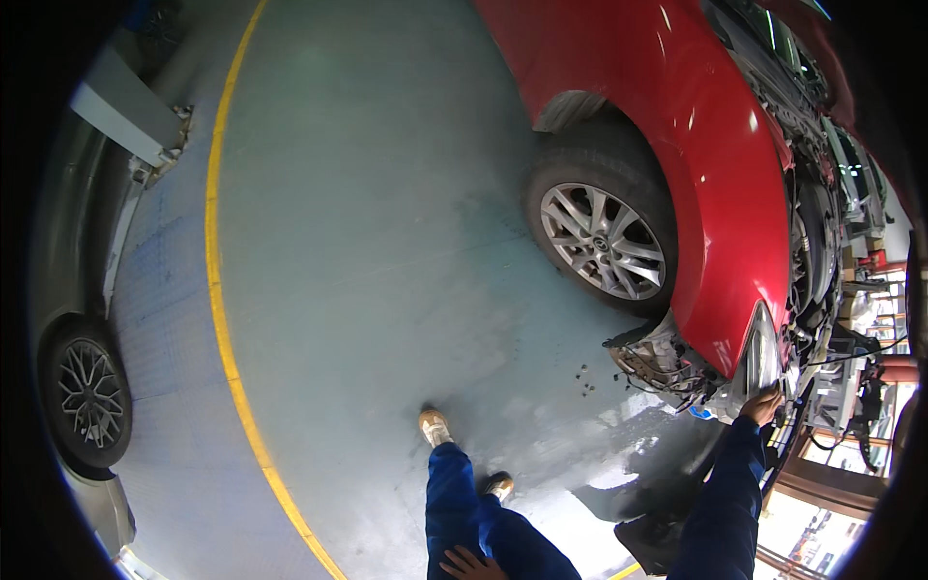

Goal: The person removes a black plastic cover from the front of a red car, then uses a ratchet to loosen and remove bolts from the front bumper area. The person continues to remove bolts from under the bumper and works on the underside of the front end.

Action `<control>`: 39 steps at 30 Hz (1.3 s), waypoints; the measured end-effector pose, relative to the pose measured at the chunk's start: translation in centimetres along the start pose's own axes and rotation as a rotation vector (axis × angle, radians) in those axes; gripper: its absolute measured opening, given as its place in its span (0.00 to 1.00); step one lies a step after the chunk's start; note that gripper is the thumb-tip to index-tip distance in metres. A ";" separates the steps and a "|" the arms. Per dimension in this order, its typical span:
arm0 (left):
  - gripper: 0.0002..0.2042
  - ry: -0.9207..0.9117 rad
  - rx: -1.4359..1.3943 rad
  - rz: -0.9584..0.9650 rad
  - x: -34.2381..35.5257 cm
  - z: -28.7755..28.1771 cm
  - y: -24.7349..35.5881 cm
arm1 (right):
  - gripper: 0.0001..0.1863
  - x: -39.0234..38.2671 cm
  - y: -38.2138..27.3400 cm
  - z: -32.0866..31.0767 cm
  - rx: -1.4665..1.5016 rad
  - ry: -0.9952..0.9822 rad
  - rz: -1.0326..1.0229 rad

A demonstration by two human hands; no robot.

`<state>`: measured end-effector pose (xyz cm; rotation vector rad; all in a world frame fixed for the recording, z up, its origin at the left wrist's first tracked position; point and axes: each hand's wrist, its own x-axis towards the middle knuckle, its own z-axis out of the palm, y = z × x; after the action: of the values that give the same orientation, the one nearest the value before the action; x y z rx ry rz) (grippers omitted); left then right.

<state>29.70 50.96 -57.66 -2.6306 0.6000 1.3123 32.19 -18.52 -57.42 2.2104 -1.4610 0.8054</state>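
Observation:
A red car [715, 184] with its front end stripped stands on the right. Its headlight [764, 353] sits at the front corner below the fender. My right hand [762, 407] is at the lower end of the headlight, its fingers curled on the edge; the fingertips are partly hidden. My left hand [474, 565] lies low in the picture against my blue trouser leg, fingers spread and holding nothing. Below the front wheel [604, 237], torn liner and loose wiring [667, 362] hang out near the headlight.
Several small bits [585, 380] lie on the floor by the wheel. A black panel [652, 541] rests beside my right arm. A yellow line [215, 242] runs along the left, with another car [87, 391] and a post [130, 106] beyond it. Exposed engine parts [817, 242] show at the right.

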 end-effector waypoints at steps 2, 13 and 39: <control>0.21 0.017 -0.032 0.027 1.9 -2.7 -1.2 | 0.27 0.3 0.9 0.3 0.102 -0.022 0.058; 0.21 0.002 -0.136 0.099 4.0 -4.1 -2.3 | 0.29 1.4 3.2 1.1 0.063 0.131 -0.032; 0.21 -0.050 -0.469 0.070 9.2 -8.3 -0.7 | 0.31 2.3 4.4 0.7 -0.280 0.233 -0.052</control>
<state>41.07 46.49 -59.96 -2.9429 0.4202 1.7150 29.06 -22.30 -56.54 1.8724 -1.3094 0.7610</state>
